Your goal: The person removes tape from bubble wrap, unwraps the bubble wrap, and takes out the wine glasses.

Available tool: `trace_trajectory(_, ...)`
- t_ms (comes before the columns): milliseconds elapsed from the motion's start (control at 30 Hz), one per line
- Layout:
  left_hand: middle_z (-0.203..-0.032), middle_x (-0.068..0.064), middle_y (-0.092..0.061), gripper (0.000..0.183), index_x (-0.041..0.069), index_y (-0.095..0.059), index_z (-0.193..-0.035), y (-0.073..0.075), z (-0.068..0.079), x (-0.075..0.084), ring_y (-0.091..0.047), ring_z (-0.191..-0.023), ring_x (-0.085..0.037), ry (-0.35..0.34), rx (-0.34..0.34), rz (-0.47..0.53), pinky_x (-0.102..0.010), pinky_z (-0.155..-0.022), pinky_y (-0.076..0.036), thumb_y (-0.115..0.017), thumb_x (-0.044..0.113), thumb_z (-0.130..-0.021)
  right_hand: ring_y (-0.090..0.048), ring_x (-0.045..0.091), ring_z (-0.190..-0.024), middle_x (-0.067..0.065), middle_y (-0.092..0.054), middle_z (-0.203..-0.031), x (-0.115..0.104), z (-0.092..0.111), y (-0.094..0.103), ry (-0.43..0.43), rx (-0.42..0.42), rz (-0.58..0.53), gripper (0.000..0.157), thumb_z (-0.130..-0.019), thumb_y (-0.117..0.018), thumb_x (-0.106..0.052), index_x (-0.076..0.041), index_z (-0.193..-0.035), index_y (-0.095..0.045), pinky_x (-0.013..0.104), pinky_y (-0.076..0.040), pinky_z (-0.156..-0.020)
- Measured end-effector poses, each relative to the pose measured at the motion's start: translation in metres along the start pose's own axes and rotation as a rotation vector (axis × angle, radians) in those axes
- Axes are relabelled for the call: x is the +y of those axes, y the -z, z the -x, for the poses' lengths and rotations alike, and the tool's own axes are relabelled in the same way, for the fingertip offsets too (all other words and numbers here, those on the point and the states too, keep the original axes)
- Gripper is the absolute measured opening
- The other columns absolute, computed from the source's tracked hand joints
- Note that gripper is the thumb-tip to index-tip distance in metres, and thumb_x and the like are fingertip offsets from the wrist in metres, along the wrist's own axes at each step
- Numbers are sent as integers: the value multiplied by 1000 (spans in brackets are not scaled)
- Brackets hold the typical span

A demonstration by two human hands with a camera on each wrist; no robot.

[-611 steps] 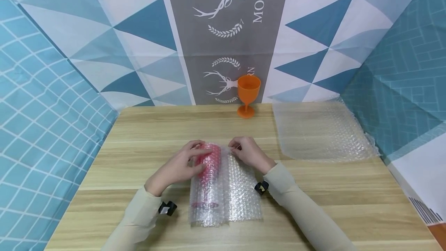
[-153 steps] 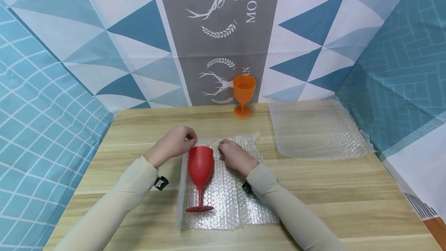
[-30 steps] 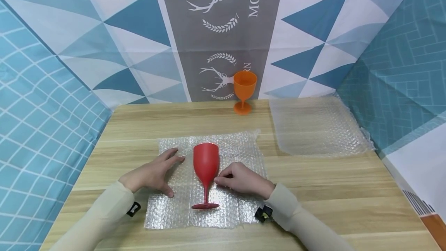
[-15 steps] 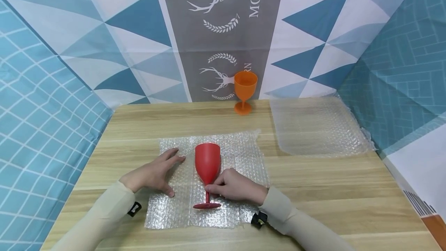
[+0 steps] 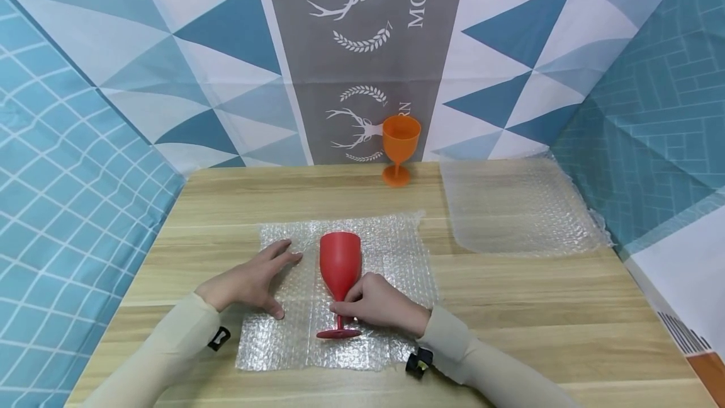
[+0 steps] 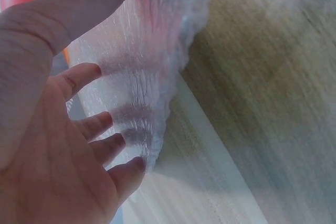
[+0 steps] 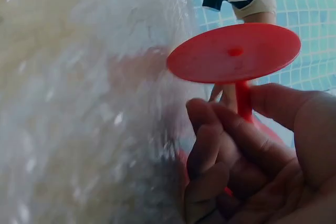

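Note:
A red plastic goblet (image 5: 340, 260) lies on its side on a spread sheet of bubble wrap (image 5: 391, 241), its mouth toward the wall and its foot toward me. My right hand (image 5: 384, 301) pinches its stem between thumb and index finger; the right wrist view shows the round goblet foot (image 7: 210, 59) just beyond these fingers. On the left part of the sheet rests my left hand (image 5: 249, 285), fingers spread and holding nothing. Its fingertips (image 6: 86, 73) touch the wrap's surface in the left wrist view.
An orange goblet (image 5: 401, 140) stands upright at the table's back edge, near the patterned wall cloth. Another bubble wrap sheet (image 5: 510, 213) lies flat at the back right, reaching the right side cloth. Wood-grain tabletop (image 5: 538, 313) surrounds the sheets.
Earlier the red goblet was rolled in bubble wrap; the sheet was then spread open beneath it. Within the last second my right hand moved left and took the stem; the left hand stayed put.

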State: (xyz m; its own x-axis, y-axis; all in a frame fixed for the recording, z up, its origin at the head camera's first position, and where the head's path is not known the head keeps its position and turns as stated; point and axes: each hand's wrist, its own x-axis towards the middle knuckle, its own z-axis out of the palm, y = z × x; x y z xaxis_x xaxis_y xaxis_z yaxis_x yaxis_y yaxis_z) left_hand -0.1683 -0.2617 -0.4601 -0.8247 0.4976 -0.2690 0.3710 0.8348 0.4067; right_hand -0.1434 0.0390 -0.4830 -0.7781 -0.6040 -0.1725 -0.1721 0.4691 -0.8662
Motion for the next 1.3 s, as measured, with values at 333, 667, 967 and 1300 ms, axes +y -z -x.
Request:
trace_trajectory(333, -165, -27, -22, 117, 12, -44, -155, 0, 1, -1, -26, -149, -54, -13, 5, 5, -70, -110, -41, -99, 45, -58, -60, 6, -55, 3, -71, -62, -3, 2, 4, -130, 1, -213, 24, -89, -80, -25, -10, -71, -79, 17, -46, -50)
trace_trajectory(667, -165, -29, -21, 118, 10, -43, -156, 0, 1, -2, -25, -149, -55, -22, 10, -2, -71, -111, -39, -99, 46, -58, -62, 7, -57, 3, -73, -70, 1, -2, 4, -173, 23, -324, 14, -85, -83, -17, -6, -81, -75, 18, -47, -52)
trace_trajectory(967, -165, -27, -22, 116, 12, -44, -156, -1, 3, -1, -25, -149, -54, 0, -4, 15, -71, -110, -40, -99, 45, -59, -64, 12, -59, 6, -71, -72, 0, -3, 5, -169, -63, -518, 14, -85, -80, -6, 2, -88, -69, 21, -54, -54)
trace_trajectory(1300, -166, -26, -22, 114, 13, -44, -156, 0, 3, 0, -25, -149, -53, 3, -13, 18, -70, -110, -41, -97, 47, -61, -69, 12, -72, 5, -76, -82, -5, -9, 14, -66, 12, -337, 19, -86, -81, -10, -3, -93, -64, 24, -57, -67)
